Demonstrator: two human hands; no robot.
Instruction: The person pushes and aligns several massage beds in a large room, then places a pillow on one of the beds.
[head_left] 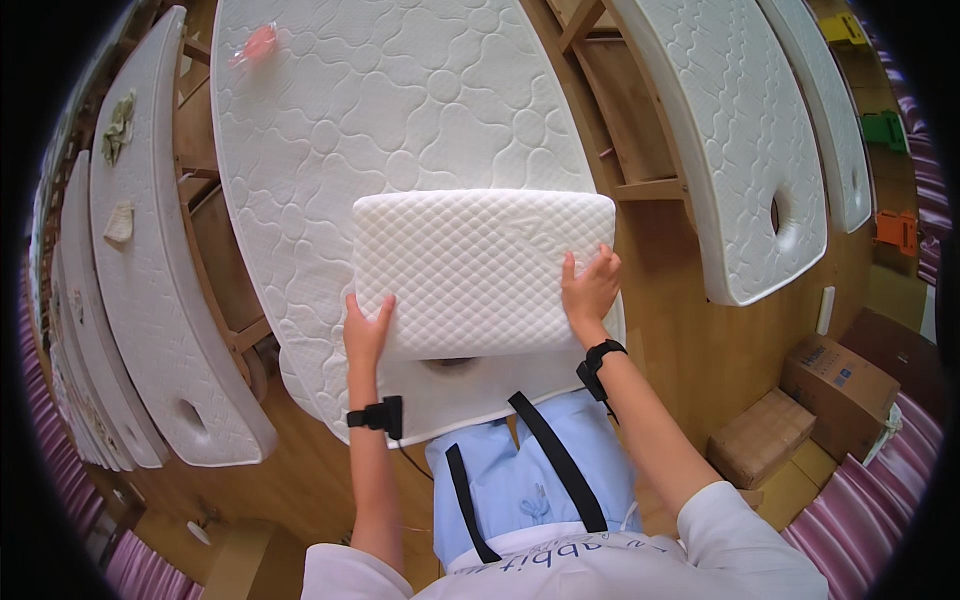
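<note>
A white quilted pillow [480,270] with a diamond pattern lies across the near end of a padded bed [400,110]. My left hand [368,328] grips the pillow's left side near its lower corner, thumb on top and the other fingers partly hidden at the edge. On the right side, my right hand [592,290] holds the edge, its thumb on the upper face and its fingers toward the side. Just below the pillow's near edge shows part of a dark round hole [450,363] in the bed.
A crumpled pink item in clear wrap [258,45] lies at the bed's far left. Similar beds stand left [150,300] and right [740,180], over wooden frames. Cardboard boxes [762,437] sit on the floor at right, near a pink curtain [870,520]. Coloured plastic stools [895,231] line the far right.
</note>
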